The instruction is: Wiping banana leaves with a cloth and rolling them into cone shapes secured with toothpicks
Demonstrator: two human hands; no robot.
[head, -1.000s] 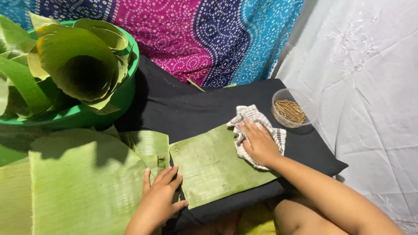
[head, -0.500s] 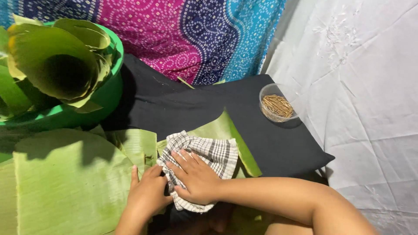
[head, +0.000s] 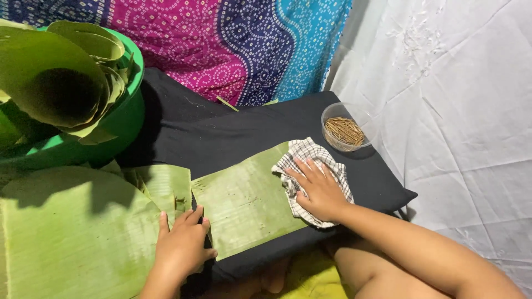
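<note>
Right hand [head: 317,191] flat on a checked cloth [head: 313,174], fingers [head: 303,169] spread and pressing down rather than gripping, cloth bunched over the far right end of a cut leaf piece [head: 246,202]. Left hand [head: 183,246] palm-down at the leaf piece's near left corner, fingers extended and close together, pinning that edge, nothing enclosed in them. Leaf piece lying flat on a black cushion [head: 233,130], long axis running from lower left to upper right, between the two hands; cloth at the upper-right end, bare green surface stretching left of the right hand toward the left hand. Right hand the nearer one to the cloth and the only one touching it. Larger leaves [head: 77,238] stacked just left of the left hand, partly under it. Green tub [head: 119,119] of rolled leaves at upper left, well apart. Small clear bowl of thin sticks [head: 343,132] just beyond the cloth, near the cushion's right edge, not touching it.
</note>
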